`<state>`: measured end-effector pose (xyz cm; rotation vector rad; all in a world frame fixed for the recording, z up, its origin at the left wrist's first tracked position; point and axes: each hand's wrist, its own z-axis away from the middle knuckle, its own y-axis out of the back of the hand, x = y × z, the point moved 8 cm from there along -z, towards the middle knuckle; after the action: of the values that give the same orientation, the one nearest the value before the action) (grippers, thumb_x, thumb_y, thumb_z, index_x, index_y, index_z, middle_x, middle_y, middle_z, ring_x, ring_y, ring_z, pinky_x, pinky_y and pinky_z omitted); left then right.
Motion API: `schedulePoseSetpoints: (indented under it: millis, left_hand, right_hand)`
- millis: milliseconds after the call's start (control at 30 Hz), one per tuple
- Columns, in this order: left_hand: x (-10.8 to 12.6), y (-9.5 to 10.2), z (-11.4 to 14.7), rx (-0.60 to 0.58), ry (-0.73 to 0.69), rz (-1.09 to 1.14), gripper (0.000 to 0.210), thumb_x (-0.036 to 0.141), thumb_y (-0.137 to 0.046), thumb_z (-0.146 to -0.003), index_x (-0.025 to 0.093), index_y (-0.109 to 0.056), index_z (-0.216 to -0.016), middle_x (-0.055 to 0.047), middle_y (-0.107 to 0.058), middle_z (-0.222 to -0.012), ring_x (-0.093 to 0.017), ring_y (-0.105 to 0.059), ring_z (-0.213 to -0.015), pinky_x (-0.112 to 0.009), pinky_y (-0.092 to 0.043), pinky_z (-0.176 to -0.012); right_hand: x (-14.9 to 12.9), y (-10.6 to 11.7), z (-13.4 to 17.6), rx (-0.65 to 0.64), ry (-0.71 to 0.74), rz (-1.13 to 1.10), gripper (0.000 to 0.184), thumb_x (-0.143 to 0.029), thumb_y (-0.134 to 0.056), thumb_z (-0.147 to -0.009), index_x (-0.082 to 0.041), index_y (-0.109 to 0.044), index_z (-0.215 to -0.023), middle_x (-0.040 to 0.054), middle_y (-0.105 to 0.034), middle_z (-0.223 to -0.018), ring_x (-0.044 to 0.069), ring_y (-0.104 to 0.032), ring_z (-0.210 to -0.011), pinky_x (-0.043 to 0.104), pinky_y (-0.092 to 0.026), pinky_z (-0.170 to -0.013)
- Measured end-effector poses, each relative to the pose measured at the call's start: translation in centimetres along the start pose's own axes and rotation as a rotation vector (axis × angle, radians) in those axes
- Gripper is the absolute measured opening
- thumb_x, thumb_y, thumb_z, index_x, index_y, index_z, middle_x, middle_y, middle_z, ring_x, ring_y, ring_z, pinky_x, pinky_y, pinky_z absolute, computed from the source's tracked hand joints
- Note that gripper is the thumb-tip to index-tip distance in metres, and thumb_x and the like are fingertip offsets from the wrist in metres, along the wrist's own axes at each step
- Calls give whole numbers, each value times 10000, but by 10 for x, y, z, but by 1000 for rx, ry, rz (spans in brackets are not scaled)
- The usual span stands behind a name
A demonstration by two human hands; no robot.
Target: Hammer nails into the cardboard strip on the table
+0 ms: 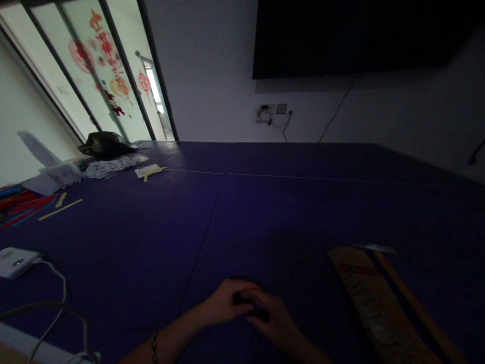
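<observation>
Near the front middle of the purple table [242,222], my left hand [226,302] and my right hand [273,316] meet at the fingertips. The fingers of both are bent and closed in toward each other. A thin reddish edge shows between them, but it is too dark and small to name. To the right of my right hand lies a worn cardboard piece [373,298] with several nail-like metal bits on it. Beside it rests a hammer [413,303] with a wooden handle and a narrow metal head.
At the left are a white device [17,262] with a cable, red and blue strips [26,207], and yellow strips [60,209]. Farther back sit a black bag [104,145], a heap of patterned packets [113,166] and a small white packet [148,171]. A dark screen [352,38] hangs above.
</observation>
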<state>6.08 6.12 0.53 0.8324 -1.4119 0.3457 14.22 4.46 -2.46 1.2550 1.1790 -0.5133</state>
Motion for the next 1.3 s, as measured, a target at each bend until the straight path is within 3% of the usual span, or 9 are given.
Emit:
schedulePoseSetpoints:
  millis: [1300]
  left_hand:
    - [7,0,-1,6,-9,-30,308,176,-569,-759,155,-581,-1067,-66,-645,-1005,-177,-590,-927,-288,-441,-838]
  right_hand:
    - [-3,0,-1,-11,-13,-37,376,-117,-564,-638,-215,-633,-994,80,-692,-1011,233,-635,-940,370,-492,-825]
